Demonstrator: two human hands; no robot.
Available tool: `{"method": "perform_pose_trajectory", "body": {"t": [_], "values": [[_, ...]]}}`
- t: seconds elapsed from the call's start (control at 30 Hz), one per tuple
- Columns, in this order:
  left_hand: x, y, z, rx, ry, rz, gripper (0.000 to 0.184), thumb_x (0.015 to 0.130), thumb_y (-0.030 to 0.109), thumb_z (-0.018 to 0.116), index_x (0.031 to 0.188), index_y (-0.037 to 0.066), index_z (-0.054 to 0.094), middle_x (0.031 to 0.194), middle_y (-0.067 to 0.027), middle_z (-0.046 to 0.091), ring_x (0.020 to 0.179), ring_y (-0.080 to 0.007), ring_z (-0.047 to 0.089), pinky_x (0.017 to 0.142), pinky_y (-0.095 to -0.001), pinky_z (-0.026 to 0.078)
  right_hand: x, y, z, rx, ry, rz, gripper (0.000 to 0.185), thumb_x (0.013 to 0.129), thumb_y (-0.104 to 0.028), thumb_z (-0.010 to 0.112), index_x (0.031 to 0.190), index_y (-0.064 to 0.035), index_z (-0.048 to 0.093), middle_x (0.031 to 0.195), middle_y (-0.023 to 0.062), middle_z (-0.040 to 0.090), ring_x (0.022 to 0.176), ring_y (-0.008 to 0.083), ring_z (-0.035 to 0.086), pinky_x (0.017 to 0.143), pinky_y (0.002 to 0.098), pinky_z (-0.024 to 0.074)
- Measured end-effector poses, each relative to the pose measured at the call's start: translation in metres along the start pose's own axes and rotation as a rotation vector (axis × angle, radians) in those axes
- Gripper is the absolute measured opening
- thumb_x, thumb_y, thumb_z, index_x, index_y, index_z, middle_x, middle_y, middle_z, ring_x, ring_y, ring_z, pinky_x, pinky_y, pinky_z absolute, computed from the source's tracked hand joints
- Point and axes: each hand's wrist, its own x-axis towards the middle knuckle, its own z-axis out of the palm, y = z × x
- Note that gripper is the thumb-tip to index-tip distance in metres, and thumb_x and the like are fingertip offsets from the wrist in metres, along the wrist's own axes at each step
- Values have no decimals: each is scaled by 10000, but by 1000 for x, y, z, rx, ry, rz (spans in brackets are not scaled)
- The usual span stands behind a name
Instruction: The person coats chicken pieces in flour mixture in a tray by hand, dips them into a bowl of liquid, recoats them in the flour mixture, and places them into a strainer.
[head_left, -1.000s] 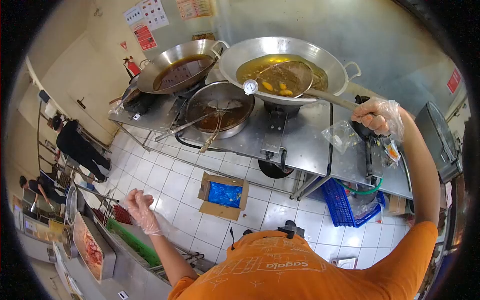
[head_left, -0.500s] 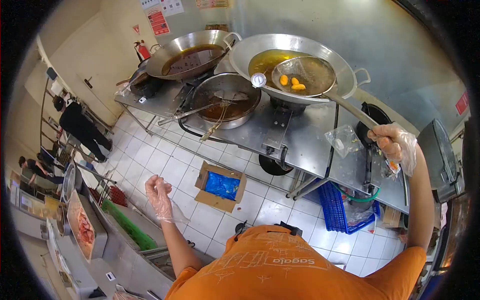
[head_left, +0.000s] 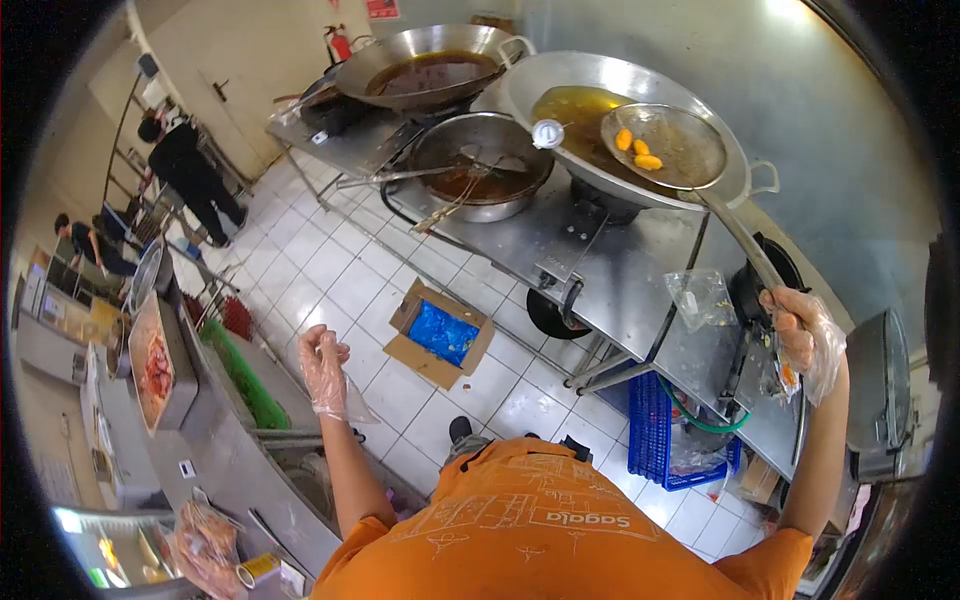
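Right grip (head_left: 805, 338) holds the strainer (head_left: 690, 140) by its handle (head_left: 744, 240), whose end is hidden; left grip (head_left: 325, 368) hangs half-open.

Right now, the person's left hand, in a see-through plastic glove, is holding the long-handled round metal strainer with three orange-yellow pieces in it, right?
Not quite: it's the right hand, in a see-through plastic glove, that is holding the long-handled round metal strainer with three orange-yellow pieces in it, as the head view shows.

three yellow pieces (head_left: 641, 147), one round strainer (head_left: 688, 145), two large woks (head_left: 560, 76), one white dial (head_left: 548, 133).
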Motion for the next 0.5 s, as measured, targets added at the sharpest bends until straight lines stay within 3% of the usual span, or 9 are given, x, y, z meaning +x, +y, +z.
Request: {"method": "perform_pose_trajectory", "body": {"t": [0.2,0.4,0.5], "values": [[14,-20,-29,-12,7,-11,336,983,287,649,1173,28,553,949,-53,590,730,-117,612,680,-270,524,15,5,21,138,24,20,214,1020,-243,541,1041,-31,546,548,-65,472,314,1,317,257,187,226],[82,-53,-61,-76,12,-97,313,982,269,650,1169,34,561,973,-57,597,729,-114,614,671,-259,523,24,4,76,31,94,-26,207,1006,-254,579,959,-53,599,582,-77,495,329,2,334,296,183,248],[140,-55,-75,-146,-13,-106,301,978,243,653,1175,37,557,986,-50,595,732,-110,611,673,-254,524,40,12,119,-77,270,-145,226,1001,-256,571,888,-62,543,552,-87,409,333,3,300,270,201,213]]}}
